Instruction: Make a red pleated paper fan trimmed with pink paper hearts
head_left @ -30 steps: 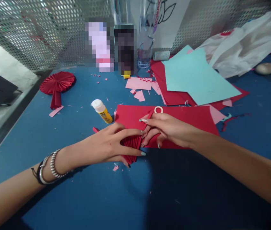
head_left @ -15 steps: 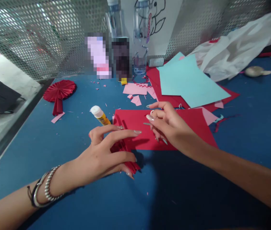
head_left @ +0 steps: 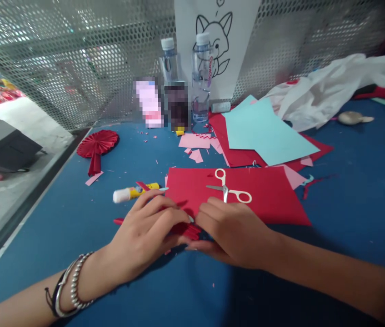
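Left hand (head_left: 144, 238) and right hand (head_left: 231, 234), both bare, with forearms uncovered and no sleeves in view. The left wrist carries several silver-coloured bangles (head_left: 72, 286), one of them beaded, beside a thin black cord band (head_left: 49, 297). Long pale-polished fingernails (head_left: 191, 219) show on the left hand; the right wrist bears nothing

Matt red pleated paper (head_left: 187, 228) under my left hand (head_left: 147, 236) and right hand (head_left: 233, 234); white plastic-handled scissors (head_left: 228, 190) with metal blades; perforated metal wall (head_left: 76, 59).
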`<state>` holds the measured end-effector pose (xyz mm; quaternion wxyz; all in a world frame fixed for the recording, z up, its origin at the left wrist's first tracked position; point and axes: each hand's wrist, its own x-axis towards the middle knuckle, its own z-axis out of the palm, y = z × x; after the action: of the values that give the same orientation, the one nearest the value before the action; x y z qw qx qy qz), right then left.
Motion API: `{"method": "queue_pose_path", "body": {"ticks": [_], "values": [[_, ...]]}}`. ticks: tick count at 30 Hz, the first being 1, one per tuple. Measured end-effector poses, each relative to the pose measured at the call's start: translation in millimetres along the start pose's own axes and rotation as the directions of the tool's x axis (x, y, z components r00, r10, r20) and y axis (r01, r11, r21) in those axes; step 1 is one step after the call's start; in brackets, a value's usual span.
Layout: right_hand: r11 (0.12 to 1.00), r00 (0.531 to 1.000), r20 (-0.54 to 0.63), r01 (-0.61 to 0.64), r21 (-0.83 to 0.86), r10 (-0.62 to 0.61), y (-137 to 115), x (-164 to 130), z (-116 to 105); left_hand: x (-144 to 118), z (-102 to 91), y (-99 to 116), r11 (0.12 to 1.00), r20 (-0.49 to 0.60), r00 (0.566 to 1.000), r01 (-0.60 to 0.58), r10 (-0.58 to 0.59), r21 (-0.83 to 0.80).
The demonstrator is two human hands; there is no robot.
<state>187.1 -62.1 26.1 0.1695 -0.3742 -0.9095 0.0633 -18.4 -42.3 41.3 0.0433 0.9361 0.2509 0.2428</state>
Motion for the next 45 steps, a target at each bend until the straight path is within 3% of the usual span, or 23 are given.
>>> {"method": "queue_pose_path", "body": {"ticks": [4,9,14,25,31,36,45], "values": [[0.989,0.998,-0.024,0.053,-0.140,-0.057,5.6,-3.6,7.2,1.6,9.5,-8.5,1.000,0.018,1.000,-0.002,0.002,-0.013],[0.965,0.988,-0.121,0.063,-0.256,-0.097,19.0,-7.2,10.1,5.8,9.0,-19.8,1.000,0.200,0.980,0.017,-0.013,-0.018],[0.966,0.987,-0.104,0.093,-0.243,-0.122,24.1,-6.1,8.6,5.1,5.0,-18.6,0.999,0.239,0.971,0.011,0.000,-0.044],[0.993,0.991,0.090,-0.100,0.060,0.095,19.1,-4.4,9.6,-0.7,7.2,-10.0,0.993,0.219,0.975,0.067,-0.044,-0.097],[1.000,0.997,0.074,-0.006,-0.002,0.007,22.9,-8.0,11.7,3.5,0.9,-8.6,0.980,0.278,0.955,0.146,-0.103,-0.137],[0.996,0.999,0.006,-0.045,-0.073,0.045,26.4,-8.4,13.8,4.9,-8.4,-9.5,0.976,0.377,0.913,0.202,-0.155,-0.086],[0.991,0.992,0.071,-0.098,-0.088,0.105,22.0,-6.8,19.7,7.0,-10.1,-7.3,0.987,0.372,0.921,0.150,-0.120,-0.053]]}}
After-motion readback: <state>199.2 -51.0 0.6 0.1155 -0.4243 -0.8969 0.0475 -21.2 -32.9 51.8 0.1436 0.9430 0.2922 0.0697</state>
